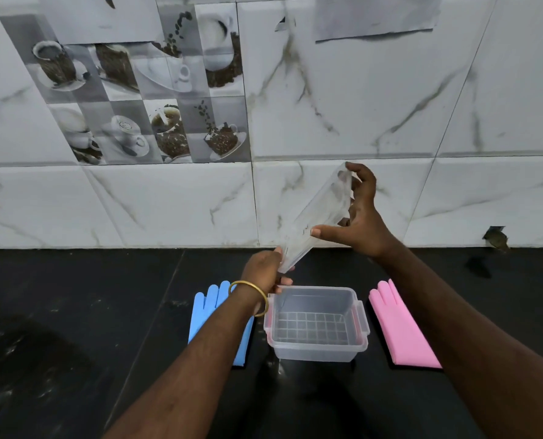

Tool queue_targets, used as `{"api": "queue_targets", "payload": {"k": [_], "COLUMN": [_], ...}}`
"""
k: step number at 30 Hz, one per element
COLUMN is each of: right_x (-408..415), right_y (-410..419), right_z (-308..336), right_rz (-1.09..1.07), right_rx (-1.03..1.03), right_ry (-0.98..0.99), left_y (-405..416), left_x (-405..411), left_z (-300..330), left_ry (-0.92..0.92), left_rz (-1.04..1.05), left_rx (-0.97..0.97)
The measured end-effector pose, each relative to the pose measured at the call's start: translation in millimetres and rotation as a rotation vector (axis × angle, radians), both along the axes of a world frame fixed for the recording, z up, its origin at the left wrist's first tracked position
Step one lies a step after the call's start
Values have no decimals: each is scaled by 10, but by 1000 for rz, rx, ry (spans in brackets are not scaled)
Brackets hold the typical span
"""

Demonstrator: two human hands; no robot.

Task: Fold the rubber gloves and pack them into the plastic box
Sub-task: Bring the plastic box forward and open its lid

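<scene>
**Hands lift clear lid off box, gloves still flat**

Left hand (264,270) pinches the lower end of the clear lid (316,217); right hand (357,213) grips its upper end, fingers curled round the edge, lid tilted at frame centre. Plastic box (360,321) sits open below. Blue glove (205,307) left, pink glove (398,324) right, both unfolded on the dark counter (74,312). Gloves look soft, floppy, probably grippy: take by the cuff. Blue glove is mostly hidden behind the left forearm.

Box between two gloves on the counter (74,312)

The box (316,324) sits centre; one glove (205,315) lies left, another glove (401,327) right; the lid (317,213) hangs above, far side.
</scene>
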State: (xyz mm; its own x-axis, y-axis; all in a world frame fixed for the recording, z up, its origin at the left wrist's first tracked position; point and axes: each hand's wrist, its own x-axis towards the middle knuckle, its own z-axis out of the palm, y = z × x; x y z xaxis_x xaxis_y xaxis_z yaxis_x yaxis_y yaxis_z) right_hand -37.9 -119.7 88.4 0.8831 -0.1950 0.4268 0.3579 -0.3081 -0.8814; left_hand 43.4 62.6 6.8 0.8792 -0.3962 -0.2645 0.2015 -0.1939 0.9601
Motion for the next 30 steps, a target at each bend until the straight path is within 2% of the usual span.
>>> {"api": "queue_targets", "payload": {"k": [2, 5, 9, 13, 18, 22, 30], "right_x": [-30, -84, -83, -89, 157, 256, 339], "right_y": [-90, -233, -421, -467, -634, -658, -704], "right_z": [-116, -309, -622, -873, -1178, -1296, -1619], "right_rz": [-28, -131, -329, -326, -348, -319, -331], "right_rx": [59, 135, 169, 266, 414, 421, 498], "right_ry": [20, 144, 345, 449, 577, 643, 822], "left_y": [-7, 23, 9, -18, -165, -198, -208], "left_x": [85, 233, 395, 425, 619, 716, 783], "left_z": [11, -8, -91, -253, -474, -576, -940], "left_ry": [68, 47, -89, -195, -75, 89, 226], "left_rz": [54, 143, 203, 165, 139, 161, 92], "left_rx": [-83, -114, 33, 179, 213, 171, 259]}}
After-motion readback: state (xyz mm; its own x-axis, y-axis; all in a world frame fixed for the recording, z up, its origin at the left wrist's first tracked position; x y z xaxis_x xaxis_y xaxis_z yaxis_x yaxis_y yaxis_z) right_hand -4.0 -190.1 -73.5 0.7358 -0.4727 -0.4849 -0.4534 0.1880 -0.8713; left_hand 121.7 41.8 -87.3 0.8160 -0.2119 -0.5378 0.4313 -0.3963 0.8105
